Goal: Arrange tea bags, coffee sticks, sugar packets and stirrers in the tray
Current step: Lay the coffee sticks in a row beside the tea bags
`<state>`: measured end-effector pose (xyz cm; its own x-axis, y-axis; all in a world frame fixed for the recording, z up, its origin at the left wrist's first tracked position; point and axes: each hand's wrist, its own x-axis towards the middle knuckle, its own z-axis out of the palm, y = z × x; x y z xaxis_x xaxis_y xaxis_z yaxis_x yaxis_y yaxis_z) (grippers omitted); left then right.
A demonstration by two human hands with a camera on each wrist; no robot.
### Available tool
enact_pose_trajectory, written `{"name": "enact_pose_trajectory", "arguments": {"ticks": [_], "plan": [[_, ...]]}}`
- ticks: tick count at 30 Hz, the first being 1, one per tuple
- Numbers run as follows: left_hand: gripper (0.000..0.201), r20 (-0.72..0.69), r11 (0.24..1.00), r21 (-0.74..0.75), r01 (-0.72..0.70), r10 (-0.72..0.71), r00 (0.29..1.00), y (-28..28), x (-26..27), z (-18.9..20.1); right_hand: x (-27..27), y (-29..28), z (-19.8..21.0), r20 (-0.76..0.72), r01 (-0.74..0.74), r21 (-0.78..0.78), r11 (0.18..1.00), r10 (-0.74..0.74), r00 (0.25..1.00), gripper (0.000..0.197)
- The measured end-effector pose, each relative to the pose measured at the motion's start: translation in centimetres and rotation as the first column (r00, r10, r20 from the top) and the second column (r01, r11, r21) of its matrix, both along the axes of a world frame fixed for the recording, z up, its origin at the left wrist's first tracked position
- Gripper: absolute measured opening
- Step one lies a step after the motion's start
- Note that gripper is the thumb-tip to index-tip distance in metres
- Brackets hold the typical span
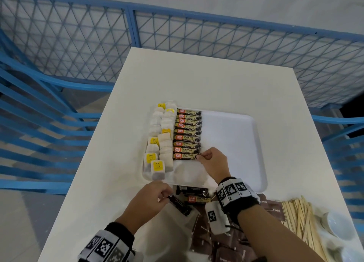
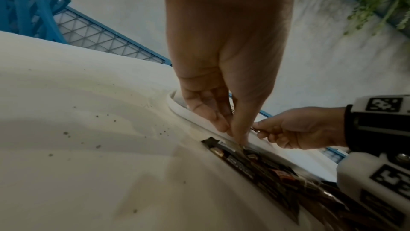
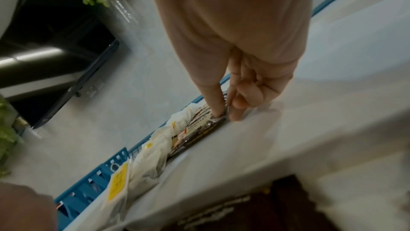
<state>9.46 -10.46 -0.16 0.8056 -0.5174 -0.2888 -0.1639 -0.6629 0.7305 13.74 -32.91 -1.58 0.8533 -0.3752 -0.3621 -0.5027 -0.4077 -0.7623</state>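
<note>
The right hand (image 1: 213,164) pinches the end of the nearest coffee stick (image 1: 185,156) in the row inside the white tray (image 1: 236,135), beside the tea bags (image 1: 159,143) at its left edge, while the left hand (image 1: 151,198) pinches another stick (image 1: 180,205) on the tabletop (image 1: 197,80) before the tray's near edge.

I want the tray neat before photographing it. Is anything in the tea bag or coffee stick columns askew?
The coffee sticks stack evenly. The tea bags are ragged: overlapping, tilted, some spilling over the tray left rim.
</note>
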Motion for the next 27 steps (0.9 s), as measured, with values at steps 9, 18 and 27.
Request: {"name": "enact_pose_trajectory", "arguments": {"ticks": [9, 18, 27], "plan": [[0.028, 0.069, 0.985, 0.107, 0.134, -0.142, 0.987, -1.1, -0.2, -1.0, -4.5, -0.9, 3.3, 0.018, -0.369, -0.150, 0.917, 0.375, 0.927, 0.010], [0.013, 0.192, 0.943, 0.227, 0.245, -0.290, 0.938, -0.6, -0.3, -0.7, -8.9, 0.2, 3.0, -0.240, -0.743, -0.336, 0.579, 0.710, 0.662, 0.025], [0.018, 0.035, 0.963, 0.131, 0.237, -0.244, 0.969, -0.5, 1.0, 1.1, -9.1, -0.5, 3.9, -0.087, -0.644, -0.244, 0.725, 0.645, 0.759, 0.017]]}}
